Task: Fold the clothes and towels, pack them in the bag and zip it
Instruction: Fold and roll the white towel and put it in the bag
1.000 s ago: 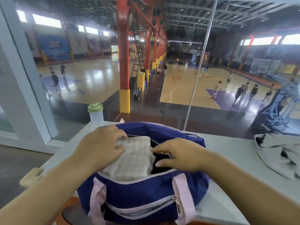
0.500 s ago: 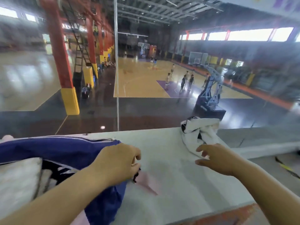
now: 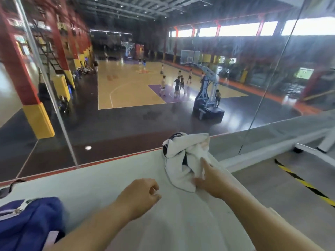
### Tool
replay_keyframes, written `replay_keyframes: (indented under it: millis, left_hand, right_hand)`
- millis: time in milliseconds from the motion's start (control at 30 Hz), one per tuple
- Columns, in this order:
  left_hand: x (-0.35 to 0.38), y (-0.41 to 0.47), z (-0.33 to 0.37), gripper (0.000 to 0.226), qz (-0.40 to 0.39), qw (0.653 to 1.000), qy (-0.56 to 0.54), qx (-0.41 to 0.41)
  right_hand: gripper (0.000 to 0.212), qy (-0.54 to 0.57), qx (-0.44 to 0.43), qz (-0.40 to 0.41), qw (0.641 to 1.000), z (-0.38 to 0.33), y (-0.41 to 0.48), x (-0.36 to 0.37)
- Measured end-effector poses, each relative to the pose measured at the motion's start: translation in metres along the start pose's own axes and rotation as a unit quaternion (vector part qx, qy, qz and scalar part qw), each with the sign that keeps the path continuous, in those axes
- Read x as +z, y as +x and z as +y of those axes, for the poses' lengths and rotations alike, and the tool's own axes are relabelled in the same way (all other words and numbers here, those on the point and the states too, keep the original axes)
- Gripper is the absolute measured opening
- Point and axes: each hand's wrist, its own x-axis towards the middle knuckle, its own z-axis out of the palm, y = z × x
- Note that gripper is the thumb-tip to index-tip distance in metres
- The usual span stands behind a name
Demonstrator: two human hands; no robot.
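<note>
A crumpled white garment with dark trim (image 3: 183, 156) lies at the far right end of the white table (image 3: 101, 185). My right hand (image 3: 210, 180) rests on its near edge, fingers spread, the index finger lying over the cloth. It does not grip the cloth. My left hand (image 3: 139, 196) hovers over the bare tabletop to the left of the garment, fingers loosely curled with nothing in them. The blue bag with a pale zip (image 3: 27, 221) shows only in part at the lower left corner, away from both hands.
A glass wall (image 3: 126, 115) runs along the table's far edge, with a basketball hall and people below. The table's right end drops to a grey floor with yellow-black tape (image 3: 304, 183). A dark strap (image 3: 7, 187) lies at the far left.
The view has swung right, away from the bag. My left hand has let go of the bag and moved onto the table. My right hand has reached forward onto the white garment.
</note>
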Motion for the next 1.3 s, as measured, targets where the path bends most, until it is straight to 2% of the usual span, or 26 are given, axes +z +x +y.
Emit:
replay_keyframes:
  millis: [133,200,267,367,467,633,767,833,867,900,967,1033,1100,1133,1200,1233,1300]
  left_hand:
    - [0.016,0.026,0.001,0.048,-0.005,1.000,-0.018,0.003]
    - [0.025,0.036,0.004,0.056,0.005,0.999,-0.052,0.001]
    - [0.032,0.041,0.008,0.052,0.043,0.995,-0.090,-0.005]
    - [0.036,0.040,0.006,0.045,0.088,0.985,-0.141,-0.034]
    - [0.028,0.028,-0.001,0.030,0.109,0.980,-0.166,-0.022]
    - [-0.005,0.005,-0.019,0.018,0.182,0.982,-0.048,0.028]
    - [-0.030,-0.010,-0.019,0.016,0.219,0.972,0.014,0.085]
    - [-0.037,-0.018,-0.013,0.013,0.229,0.967,0.030,0.107]
    - [-0.041,-0.023,-0.011,0.009,0.229,0.967,0.025,0.109]
    - [-0.044,-0.028,-0.009,0.004,0.222,0.969,0.009,0.109]
    - [-0.050,-0.038,-0.010,0.006,0.169,0.980,-0.021,0.106]
    - [-0.054,-0.048,-0.014,0.012,0.067,0.994,-0.001,0.081]
    - [-0.055,-0.056,-0.016,0.016,-0.064,0.995,0.066,0.035]
    - [-0.055,-0.058,-0.017,0.018,-0.124,0.988,0.096,0.012]
    - [-0.052,-0.058,-0.017,0.027,-0.196,0.975,0.103,-0.018]
    - [-0.049,-0.055,-0.017,0.031,-0.194,0.976,0.092,-0.023]
    - [-0.041,-0.046,-0.014,0.025,-0.123,0.990,0.069,-0.014]
  right_hand:
    - [0.028,0.010,-0.052,0.020,0.998,-0.001,0.006,0.011]
    - [0.019,0.027,-0.091,0.017,0.995,-0.003,0.001,0.014]
    - [0.012,0.048,-0.131,-0.013,0.990,-0.005,-0.009,0.017]
    - [0.029,0.055,-0.163,-0.053,0.984,-0.003,-0.026,0.018]
    - [0.021,0.059,-0.157,-0.034,0.985,0.010,-0.037,0.012]
    - [0.032,0.032,-0.125,0.158,0.979,0.034,-0.050,-0.009]
    - [0.030,-0.011,-0.161,0.298,0.941,0.032,-0.065,-0.025]
    - [0.026,0.004,-0.137,0.243,0.960,0.023,-0.078,-0.031]
    - [0.021,0.013,-0.113,0.178,0.977,0.021,-0.083,-0.033]
    - [0.018,0.007,-0.097,0.099,0.990,0.021,-0.088,-0.036]
    - [0.023,-0.005,-0.103,-0.053,0.993,0.018,-0.103,-0.040]
    - [0.024,-0.004,-0.096,-0.189,0.977,0.011,-0.121,-0.042]
    - [0.021,-0.004,-0.076,-0.263,0.962,0.007,-0.134,-0.044]
    - [0.028,0.018,-0.075,-0.259,0.963,0.008,-0.135,-0.042]
    - [0.036,0.062,-0.064,-0.160,0.983,0.012,-0.131,-0.037]
    - [0.043,0.065,-0.050,-0.089,0.993,0.015,-0.126,-0.034]
    - [0.056,0.090,0.003,0.028,0.996,0.016,-0.115,-0.028]
